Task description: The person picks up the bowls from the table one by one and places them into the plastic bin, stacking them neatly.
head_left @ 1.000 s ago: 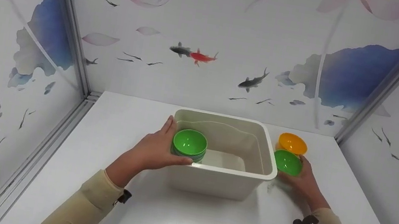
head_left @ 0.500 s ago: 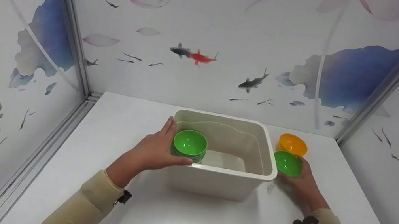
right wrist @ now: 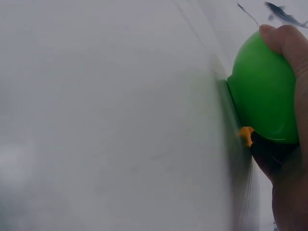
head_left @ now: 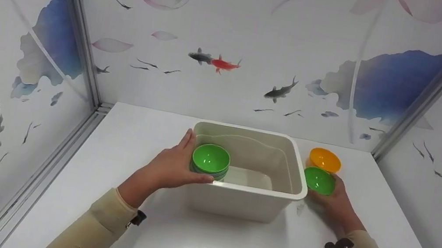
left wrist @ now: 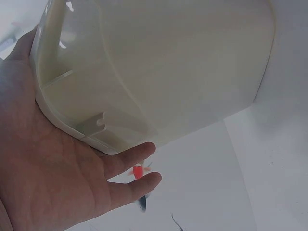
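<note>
A cream plastic bin [head_left: 235, 201] stands on the white table. My left hand [head_left: 167, 166] lies against its left side, thumb along the front rim corner and fingers stretched back; the left wrist view shows the straight fingers [left wrist: 137, 187] by the bin's outer wall [left wrist: 183, 62]. Inside, at the left end, is a stack of bowls with a green bowl [head_left: 211, 158] on top. My right hand [head_left: 334, 204] holds another green bowl [head_left: 319, 181] just outside the bin's right wall. In the right wrist view, the thumb presses that bowl's rounded outside [right wrist: 264, 91].
An orange bowl [head_left: 325, 159] sits right behind the held green bowl, partly covered by it. White panels [head_left: 225, 93] printed with fish and petals enclose the table [head_left: 201, 245] at the back and both sides, joined by metal corner posts [head_left: 81, 26].
</note>
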### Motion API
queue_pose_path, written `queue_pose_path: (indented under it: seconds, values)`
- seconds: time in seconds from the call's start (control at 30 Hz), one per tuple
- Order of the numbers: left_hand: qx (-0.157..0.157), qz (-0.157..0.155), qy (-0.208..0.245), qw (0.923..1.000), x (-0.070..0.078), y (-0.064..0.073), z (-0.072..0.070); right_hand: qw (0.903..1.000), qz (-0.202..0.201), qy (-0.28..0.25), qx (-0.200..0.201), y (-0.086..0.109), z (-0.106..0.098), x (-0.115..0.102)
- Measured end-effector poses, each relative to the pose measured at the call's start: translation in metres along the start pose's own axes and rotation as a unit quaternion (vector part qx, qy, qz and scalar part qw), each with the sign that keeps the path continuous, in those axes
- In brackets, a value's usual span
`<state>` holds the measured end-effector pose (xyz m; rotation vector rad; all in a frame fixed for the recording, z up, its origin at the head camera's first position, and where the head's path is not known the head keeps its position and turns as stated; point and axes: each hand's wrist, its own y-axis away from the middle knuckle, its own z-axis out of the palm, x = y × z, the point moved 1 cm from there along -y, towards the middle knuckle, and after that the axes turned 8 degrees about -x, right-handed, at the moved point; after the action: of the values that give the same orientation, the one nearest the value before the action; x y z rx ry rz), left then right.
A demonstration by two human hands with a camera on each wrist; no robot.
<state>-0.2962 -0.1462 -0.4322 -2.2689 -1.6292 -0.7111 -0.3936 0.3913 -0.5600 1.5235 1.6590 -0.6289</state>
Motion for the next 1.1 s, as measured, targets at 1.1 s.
queue_pose_path:
  seconds: [1.1]
  values:
    - [0.002, 0.008, -0.004, 1.0000, 0.001, 0.000, 0.000, 0.9990, -0.029, 0.029, 0.019, 0.012, -0.017, -0.032]
